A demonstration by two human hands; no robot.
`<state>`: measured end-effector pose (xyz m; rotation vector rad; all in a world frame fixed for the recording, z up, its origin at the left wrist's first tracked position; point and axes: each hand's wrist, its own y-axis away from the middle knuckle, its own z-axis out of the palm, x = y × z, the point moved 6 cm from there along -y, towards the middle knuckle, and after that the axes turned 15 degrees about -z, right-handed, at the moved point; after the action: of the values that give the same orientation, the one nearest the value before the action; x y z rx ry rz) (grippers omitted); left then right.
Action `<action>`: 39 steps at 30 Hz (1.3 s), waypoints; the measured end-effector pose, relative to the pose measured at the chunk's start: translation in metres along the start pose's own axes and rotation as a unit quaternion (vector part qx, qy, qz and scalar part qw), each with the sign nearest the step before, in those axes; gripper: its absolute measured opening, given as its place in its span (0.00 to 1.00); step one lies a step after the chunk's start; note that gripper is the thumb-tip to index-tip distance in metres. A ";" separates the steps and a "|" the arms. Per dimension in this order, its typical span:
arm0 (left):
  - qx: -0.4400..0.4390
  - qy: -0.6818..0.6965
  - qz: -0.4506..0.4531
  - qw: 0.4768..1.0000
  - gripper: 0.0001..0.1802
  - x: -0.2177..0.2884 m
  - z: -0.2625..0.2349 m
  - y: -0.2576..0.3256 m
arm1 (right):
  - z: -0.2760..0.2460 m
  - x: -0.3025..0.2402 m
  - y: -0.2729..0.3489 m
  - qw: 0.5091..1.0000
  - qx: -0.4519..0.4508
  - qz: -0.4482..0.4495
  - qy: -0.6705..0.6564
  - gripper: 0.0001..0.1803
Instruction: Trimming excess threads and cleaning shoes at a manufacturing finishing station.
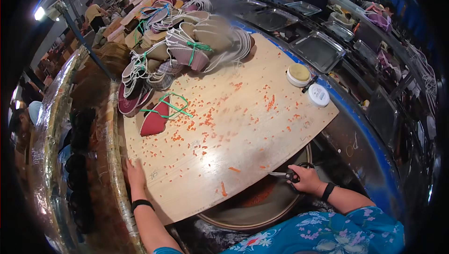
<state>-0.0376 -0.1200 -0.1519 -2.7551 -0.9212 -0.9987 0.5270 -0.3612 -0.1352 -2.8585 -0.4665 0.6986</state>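
My right hand (308,179) is closed round the black handles of a pair of scissors (280,174), whose blades point left over the near edge of a pale wooden board (224,156). At the board's left edge rests my left hand (136,175), fingers stretched out and holding nothing that shows. Small orange scraps (203,118) lie scattered over the board, with a few longer strips near its front. A red shoe-shaped piece (155,121) with a loop of green string (180,107) lies on the left side, beyond my left hand.
Bundles of shoe pieces (187,57) with white edging and green ties heap up at the far left. Two round tubs (298,74) stand by the right edge. A large round basin (262,202) sits under the near edge. Metal trays (318,50) lie on a blue-edged conveyor.
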 end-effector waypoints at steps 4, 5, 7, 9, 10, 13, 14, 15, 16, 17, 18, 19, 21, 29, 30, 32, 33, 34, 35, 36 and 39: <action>0.070 -0.188 0.178 0.964 0.33 0.089 0.051 0.057 | -0.002 0.001 -0.001 1.000 0.016 -0.016 0.007 0.28; 0.024 -0.168 0.221 0.960 0.33 0.106 0.065 0.079 | -0.005 0.000 -0.003 1.000 0.016 -0.022 0.016 0.29; -0.103 -0.116 0.308 0.938 0.32 0.133 0.088 0.132 | -0.005 0.001 -0.003 0.999 0.021 -0.023 0.010 0.29; -0.192 -0.045 0.412 0.890 0.31 0.147 0.087 0.180 | -0.006 0.001 -0.002 0.999 0.024 -0.033 0.007 0.29; -0.198 -0.048 0.414 0.887 0.31 0.138 0.090 0.175 | -0.005 0.002 -0.002 0.999 0.025 -0.026 0.005 0.29; 0.044 -0.094 0.278 0.955 0.32 0.096 0.052 0.114 | -0.007 0.000 0.000 0.997 0.053 -0.048 -0.014 0.29; 0.117 -0.128 0.198 0.965 0.32 0.084 0.035 0.099 | -0.008 0.002 0.001 0.997 0.056 -0.040 -0.017 0.29; 0.131 -0.189 0.111 0.967 0.33 0.062 0.026 0.085 | -0.009 0.002 0.001 0.997 0.061 -0.045 -0.018 0.29; 0.145 -0.245 0.023 0.958 0.34 0.045 0.023 0.075 | -0.011 0.002 0.001 0.997 0.065 -0.049 -0.015 0.28; 0.149 -0.251 0.027 0.956 0.34 0.045 0.027 0.076 | -0.014 -0.001 -0.001 0.996 0.073 -0.054 -0.020 0.28; 0.138 -0.276 0.010 0.951 0.34 0.040 0.034 0.076 | -0.014 0.001 -0.002 0.995 0.077 -0.053 -0.027 0.28; 0.126 -0.302 -0.005 0.945 0.35 0.038 0.043 0.078 | -0.015 0.002 -0.001 0.994 0.088 -0.057 -0.024 0.28; 0.049 -0.269 0.129 0.953 0.36 0.078 0.080 0.100 | -0.014 0.002 0.003 0.995 0.089 -0.048 -0.021 0.27; -0.017 -0.222 0.285 0.932 0.40 0.180 0.158 0.249 | -0.018 0.000 0.008 0.990 0.126 -0.065 -0.024 0.27; -0.014 -0.224 0.286 0.932 0.40 0.184 0.161 0.266 | -0.018 0.000 0.009 0.989 0.132 -0.065 -0.023 0.27; -0.055 -0.220 0.321 0.919 0.39 0.194 0.166 0.297 | -0.018 0.000 0.010 0.989 0.132 -0.063 -0.030 0.27; -0.053 -0.221 0.323 0.919 0.39 0.194 0.165 0.302 | -0.017 0.002 0.011 0.989 0.129 -0.060 -0.034 0.27; -0.071 -0.203 0.361 0.907 0.35 0.195 0.166 0.311 | -0.016 0.003 0.011 0.989 0.131 -0.060 -0.035 0.27; -0.089 -0.185 0.398 0.894 0.32 0.196 0.166 0.319 | -0.015 0.002 0.011 0.988 0.137 -0.064 -0.033 0.27; -0.090 -0.186 0.400 0.893 0.32 0.196 0.166 0.316 | -0.015 0.002 0.012 0.987 0.143 -0.067 -0.032 0.28; -0.061 0.013 0.452 0.890 0.15 0.204 0.142 0.293 | -0.018 0.005 0.013 0.984 0.158 -0.068 -0.036 0.28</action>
<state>0.3301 -0.2183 -0.1015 -2.7106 0.4628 -0.8820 0.5430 -0.3737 -0.1244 -2.4881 -0.5054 0.7760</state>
